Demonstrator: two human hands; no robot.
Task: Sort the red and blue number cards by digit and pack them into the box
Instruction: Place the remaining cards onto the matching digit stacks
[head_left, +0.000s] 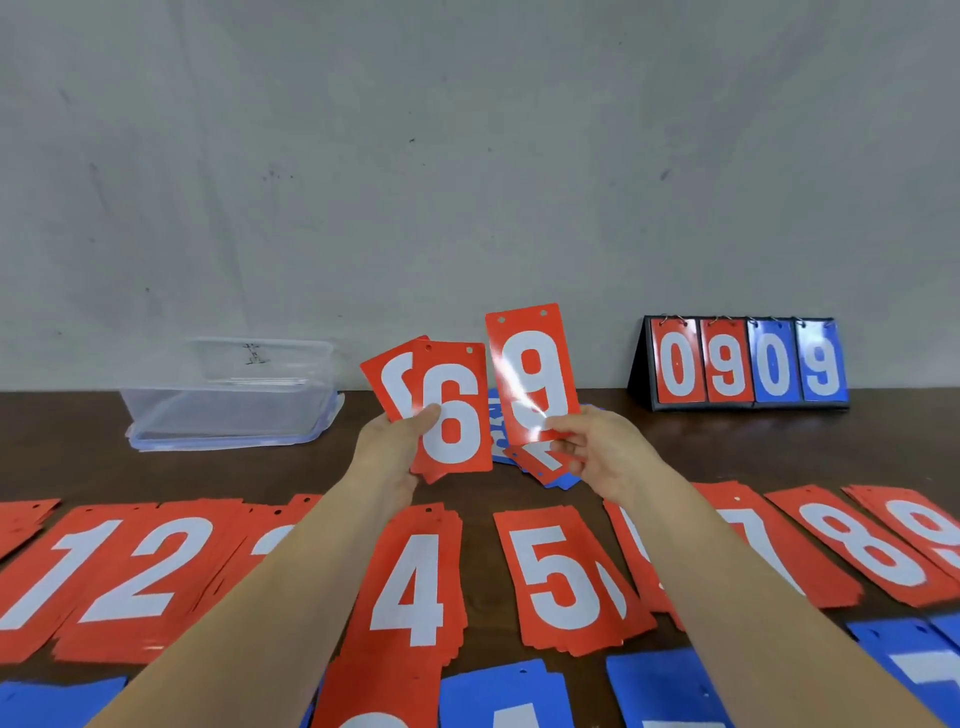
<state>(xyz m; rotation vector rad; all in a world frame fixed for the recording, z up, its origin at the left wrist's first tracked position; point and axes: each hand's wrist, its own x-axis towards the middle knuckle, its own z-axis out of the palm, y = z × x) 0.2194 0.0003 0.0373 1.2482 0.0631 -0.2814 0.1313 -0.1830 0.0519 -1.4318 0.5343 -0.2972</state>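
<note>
My left hand (390, 441) grips a small fan of red cards (447, 415) with a 6 in front. My right hand (597, 452) pinches a single red 9 card (532, 374) by its lower edge, held upright beside the fan. Behind both hands a loose heap of red and blue cards (540, 465) lies on the dark table. Red piles run in a row nearer me: 1 (47, 571), 2 (150, 577), 4 (410, 587), 5 (561, 577), 8 (857, 545). My arms cover parts of other piles. The clear plastic box (228, 395) stands at the back left.
A black flip scoreboard (748, 364) showing 0 9 0 9 stands at the back right against the grey wall. Blue card piles (504, 696) lie along the near edge of the table. A pale lid sits under the box.
</note>
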